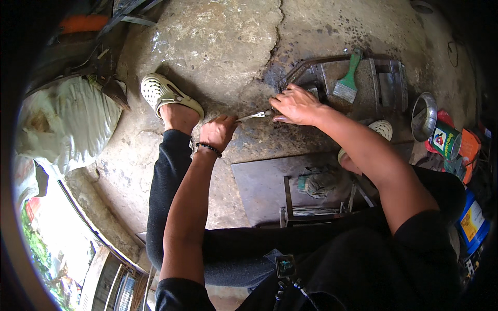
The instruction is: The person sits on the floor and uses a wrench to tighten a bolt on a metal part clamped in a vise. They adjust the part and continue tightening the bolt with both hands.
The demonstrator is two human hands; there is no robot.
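Observation:
My left hand [217, 132] is closed around one end of a silver wrench [254, 116], held low over the concrete floor. The wrench's other end points right and meets a small dark piece at the fingertips of my right hand [295, 105]. That hand is bent with its fingers curled down; what they grip is mostly hidden beneath them. Just beyond and right of it lies a dark, greasy metal frame [374, 85] with several crossbars. Resting on this frame is a wide paintbrush [351, 78] with a green handle.
A flat metal sheet [259, 181] lies nearer me, with a crumpled cloth [317, 182] by a small metal stand. A steel bowl [424, 116], green can [445, 141] and blue container [473, 220] stand right. A white sack [72, 122] sits left.

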